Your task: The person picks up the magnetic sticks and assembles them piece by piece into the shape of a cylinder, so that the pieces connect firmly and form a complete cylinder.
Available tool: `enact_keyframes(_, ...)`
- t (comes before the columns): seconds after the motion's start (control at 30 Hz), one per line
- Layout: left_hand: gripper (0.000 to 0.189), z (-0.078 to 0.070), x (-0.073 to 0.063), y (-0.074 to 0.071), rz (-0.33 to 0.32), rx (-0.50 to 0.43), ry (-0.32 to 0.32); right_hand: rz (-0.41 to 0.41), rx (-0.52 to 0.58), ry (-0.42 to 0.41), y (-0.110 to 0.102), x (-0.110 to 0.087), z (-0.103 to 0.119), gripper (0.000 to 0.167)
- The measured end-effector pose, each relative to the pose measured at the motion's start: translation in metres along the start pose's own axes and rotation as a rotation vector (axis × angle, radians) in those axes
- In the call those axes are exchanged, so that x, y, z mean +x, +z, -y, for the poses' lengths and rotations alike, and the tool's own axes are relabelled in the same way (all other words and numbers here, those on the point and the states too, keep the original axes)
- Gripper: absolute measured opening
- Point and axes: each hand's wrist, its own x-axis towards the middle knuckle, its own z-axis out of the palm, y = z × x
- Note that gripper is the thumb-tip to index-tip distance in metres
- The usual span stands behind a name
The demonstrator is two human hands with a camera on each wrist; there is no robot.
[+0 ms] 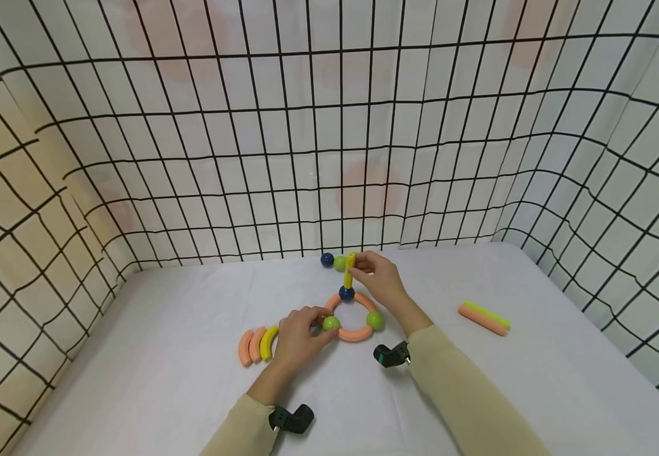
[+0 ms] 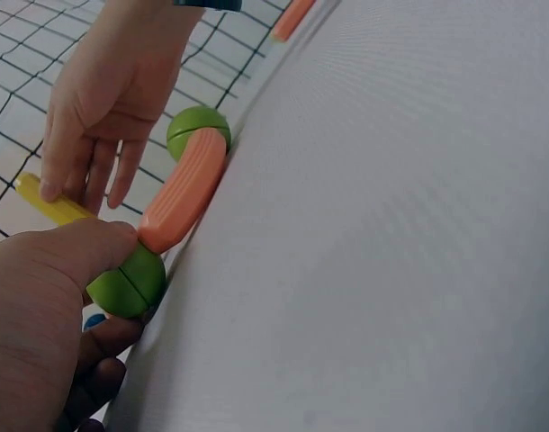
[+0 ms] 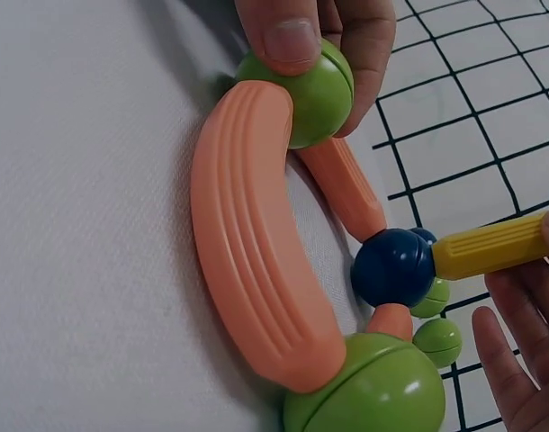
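My right hand (image 1: 383, 277) pinches a yellow stick (image 1: 349, 273), my left hand (image 1: 297, 340) a green ball (image 1: 331, 323). Curved pieces (image 1: 257, 344) lie left, straight sticks (image 1: 482, 320) right, more balls (image 1: 326, 259) sit behind.

A black-lined backdrop (image 1: 283, 130), perhaps cloth, rises behind the white table (image 1: 164, 329).

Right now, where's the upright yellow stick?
Head view, centre: the yellow stick stands on the blue ball of the orange ring, pinched by the right hand.

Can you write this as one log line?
left hand: pinches green ball; right hand: holds yellow stick; yellow stick: touches blue ball; orange curve: touches green ball
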Motion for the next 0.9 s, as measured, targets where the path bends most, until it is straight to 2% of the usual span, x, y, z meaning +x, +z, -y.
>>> enact_keyframes(0.43,0.033,0.0011,0.0006,0.0009,-0.007,0.008,0.014,0.013,-0.042,-0.056,0.0042,0.0017,0.0076,0.027)
enact_keyframes(0.9,0.034,0.0001,-0.0001,0.0007,-0.009,0.011,0.019,0.023,-0.068,-0.047,0.003,0.0002,0.0083,0.029)
